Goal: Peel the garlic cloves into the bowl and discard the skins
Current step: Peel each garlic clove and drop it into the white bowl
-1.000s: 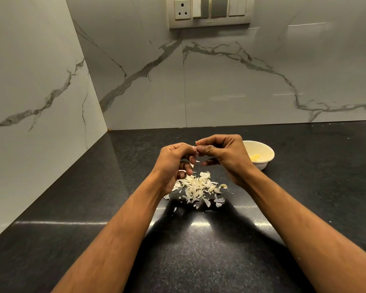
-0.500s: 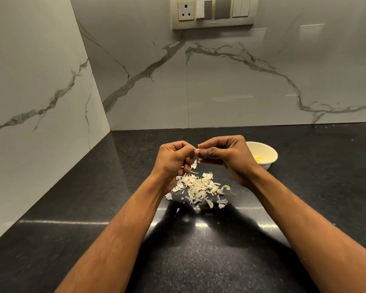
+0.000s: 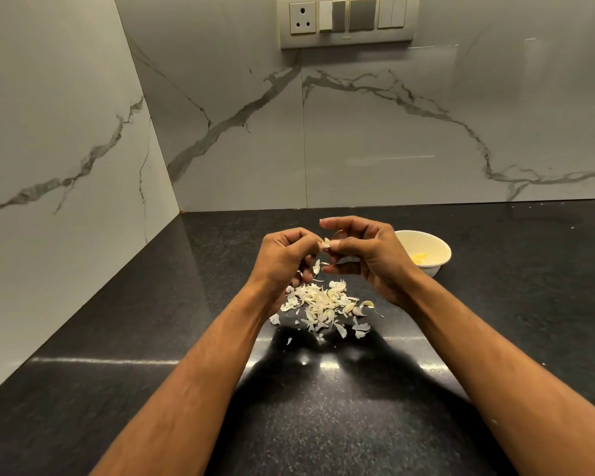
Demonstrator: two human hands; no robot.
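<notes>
Toward the back of the black counter, left to right, we list:

Left hand: fingers curled, pinching a garlic clove, held above the counter.

Skins: loose heap on the counter below the hands, with perhaps a few unpeeled cloves at its right edge.

Right hand: thumb and fingertips pinch the same clove from the other side.

Bowl: behind the right hand, holding some yellowish peeled cloves.

We judge the work well along: many skins shed, none discarded. The bowl's near side is hidden; the clove's state is too small to read.
</notes>
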